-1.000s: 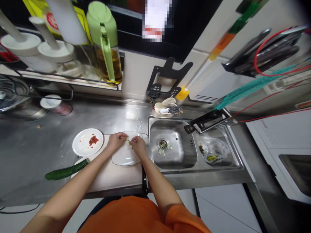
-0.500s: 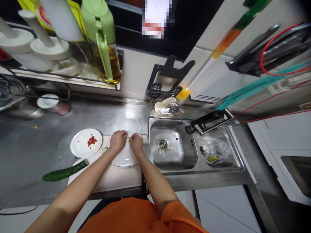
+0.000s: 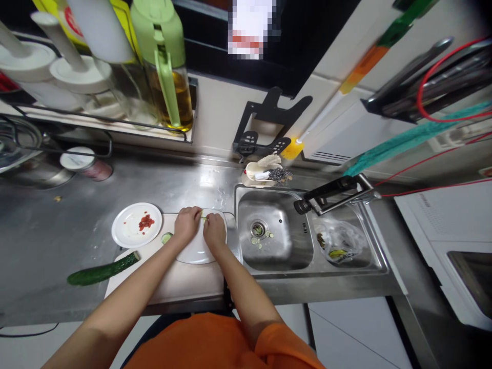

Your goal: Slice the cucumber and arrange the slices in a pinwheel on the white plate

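Observation:
Over a white plate on the cutting board, my left hand and my right hand are close together, fingers pinched. Thin green cucumber slices show at the fingertips of both hands, partly hidden by them. Beside my left wrist, a short cucumber piece lies on the white cutting board. A cut cucumber rests to the left, partly on the board and partly on the counter. Behind it is a round white plate with chopped red pieces.
Right of the board is a steel sink with several cucumber slices near its drain. A plastic bag lies in the second basin, under the black tap. A rack with an oil bottle and jars hangs at the back left.
My hands stay above the plate, with the fingers shifting slightly around the green slices; the right hand has turned a little. The whole view has moved slightly.

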A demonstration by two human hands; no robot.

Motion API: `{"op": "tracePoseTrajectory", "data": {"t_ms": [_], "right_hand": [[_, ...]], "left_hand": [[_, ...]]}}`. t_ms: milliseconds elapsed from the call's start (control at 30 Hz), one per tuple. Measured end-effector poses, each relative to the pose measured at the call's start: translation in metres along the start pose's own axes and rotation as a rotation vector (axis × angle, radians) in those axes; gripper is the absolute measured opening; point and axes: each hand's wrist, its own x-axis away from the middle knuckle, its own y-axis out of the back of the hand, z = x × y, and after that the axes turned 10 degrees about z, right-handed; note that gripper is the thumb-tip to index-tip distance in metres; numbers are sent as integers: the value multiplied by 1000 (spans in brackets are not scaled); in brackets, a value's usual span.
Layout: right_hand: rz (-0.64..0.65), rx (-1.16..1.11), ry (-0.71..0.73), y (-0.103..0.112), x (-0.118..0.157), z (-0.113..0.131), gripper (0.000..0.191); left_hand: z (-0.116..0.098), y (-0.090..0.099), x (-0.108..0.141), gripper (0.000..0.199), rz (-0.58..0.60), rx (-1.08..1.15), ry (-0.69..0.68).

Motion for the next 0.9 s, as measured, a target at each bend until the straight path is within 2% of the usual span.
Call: {"op": "tracePoseTrajectory", "data": {"t_ms": [100,200,467,900], "right_hand": [[-10,91,151,-3,8,-5,29],[18,159,214,-8,14,-7,37],[48,235,180,-16,15,-5,40],[46,224,150,-11,16,1,37]], "left_hand": [[1,-2,0,25,3,10,-3],[1,-3,0,26,-1,3,3],[1,-5,0,27,-18,-17,-18],[3,-4,-1,28,-6,-15,-38]]}}
